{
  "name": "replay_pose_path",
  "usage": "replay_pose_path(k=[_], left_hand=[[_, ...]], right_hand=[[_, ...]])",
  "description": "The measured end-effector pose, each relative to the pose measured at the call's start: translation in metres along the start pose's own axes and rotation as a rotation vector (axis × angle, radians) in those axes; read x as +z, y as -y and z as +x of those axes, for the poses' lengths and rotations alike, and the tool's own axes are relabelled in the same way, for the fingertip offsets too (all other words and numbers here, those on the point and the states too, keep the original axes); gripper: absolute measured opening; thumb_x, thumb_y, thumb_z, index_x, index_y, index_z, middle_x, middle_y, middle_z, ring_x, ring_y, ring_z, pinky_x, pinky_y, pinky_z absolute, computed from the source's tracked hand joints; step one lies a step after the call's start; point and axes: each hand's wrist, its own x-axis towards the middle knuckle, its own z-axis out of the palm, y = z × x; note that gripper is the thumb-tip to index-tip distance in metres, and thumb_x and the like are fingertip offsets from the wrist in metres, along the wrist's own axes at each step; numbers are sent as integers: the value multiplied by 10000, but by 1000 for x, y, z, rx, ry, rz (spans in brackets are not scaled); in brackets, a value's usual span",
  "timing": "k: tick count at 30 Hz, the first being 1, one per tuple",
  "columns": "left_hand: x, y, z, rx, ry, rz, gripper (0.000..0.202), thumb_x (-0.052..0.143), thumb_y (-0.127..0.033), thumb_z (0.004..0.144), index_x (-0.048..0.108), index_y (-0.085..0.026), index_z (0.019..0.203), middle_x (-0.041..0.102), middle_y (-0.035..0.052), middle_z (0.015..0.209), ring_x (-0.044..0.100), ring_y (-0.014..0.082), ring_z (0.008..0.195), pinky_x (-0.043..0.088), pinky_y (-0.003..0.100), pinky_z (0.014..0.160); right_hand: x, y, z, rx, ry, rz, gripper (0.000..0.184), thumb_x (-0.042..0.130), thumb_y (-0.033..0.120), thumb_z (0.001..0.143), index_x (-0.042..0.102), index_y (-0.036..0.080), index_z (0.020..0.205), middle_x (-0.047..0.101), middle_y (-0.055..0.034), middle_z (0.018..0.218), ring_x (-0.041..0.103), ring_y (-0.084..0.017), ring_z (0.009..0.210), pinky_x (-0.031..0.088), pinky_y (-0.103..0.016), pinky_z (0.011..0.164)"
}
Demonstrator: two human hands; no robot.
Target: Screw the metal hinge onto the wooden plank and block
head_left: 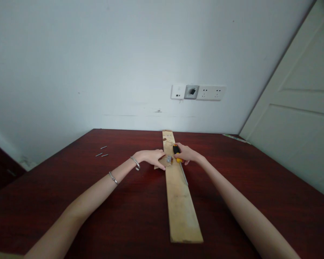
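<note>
A long pale wooden board [179,208] lies on the dark red table, running away from me toward the wall. Across it, near the middle, rests a thin brown piece [160,166] that looks like cardboard or thin wood. A small silver metal fitting [169,158] sits on its right part. My left hand [152,157] reaches over the brown piece's left side, thumb and fingers spread apart and touching the board's left edge. My right hand [185,153] is closed around a screwdriver [179,160] with a black and yellow handle; its shaft points back toward me over the board.
Several screws or nails [104,155] lie on the table [118,216] at the left. A white wall with a row of sockets [210,92] stands behind. A pale door [299,108] borders the right side, near a thin strip [236,138] on the table's far corner.
</note>
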Motion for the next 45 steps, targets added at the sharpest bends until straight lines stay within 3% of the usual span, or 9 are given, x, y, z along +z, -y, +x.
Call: replay_pose_path(k=[5, 11, 15, 19, 27, 45], left_hand=[[-10, 1, -9, 25, -94, 20, 692, 652, -605, 687, 546, -137, 1185, 559, 101, 1124, 516, 243, 1019, 419, 314, 881], [-28, -4, -27, -8, -242, 38, 692, 650, -611, 694, 541, -159, 1207, 558, 87, 1099, 539, 227, 976, 429, 308, 838], [-31, -6, -31, -43, -291, 112, 698, 634, -626, 705, 544, -158, 1214, 566, 101, 1121, 550, 245, 996, 432, 323, 830], [-27, -7, -30, -36, -305, 137, 693, 633, -621, 710, 546, -157, 1217, 572, 110, 1133, 563, 257, 1007, 442, 328, 804], [-24, -17, -28, -12, -314, 138, 651, 654, -607, 697, 555, -194, 1191, 571, 101, 1193, 559, 271, 1057, 445, 338, 834], [-26, -22, -29, -17, -271, 115, 720, 649, -605, 700, 523, -181, 1269, 543, 132, 1244, 533, 290, 1063, 445, 399, 882]], right_hand=[[-12, -1, -4, -39, -80, 29, 683, 599, 221, 764, 318, 171, 1384, 626, -158, 1061, 605, -116, 513, 547, -271, 372], [-52, 10, -28, -267, -361, 229, 744, 642, 325, 779, 267, 194, 1408, 621, -27, 792, 636, -164, 582, 541, -249, 391], [-69, 23, -42, -538, -603, 417, 777, 697, 389, 750, 310, 191, 1394, 619, -23, 816, 657, -185, 668, 597, -320, 540], [-66, 37, -48, -723, -766, 479, 750, 722, 425, 730, 379, 209, 1361, 653, -54, 929, 656, -196, 794, 605, -390, 719], [-41, 51, -51, -790, -767, 492, 709, 696, 430, 756, 388, 248, 1368, 658, -64, 1003, 643, -190, 821, 604, -324, 618], [-35, 51, -50, -725, -677, 449, 708, 663, 453, 779, 354, 249, 1383, 640, -82, 1046, 637, -207, 875, 594, -356, 684]])
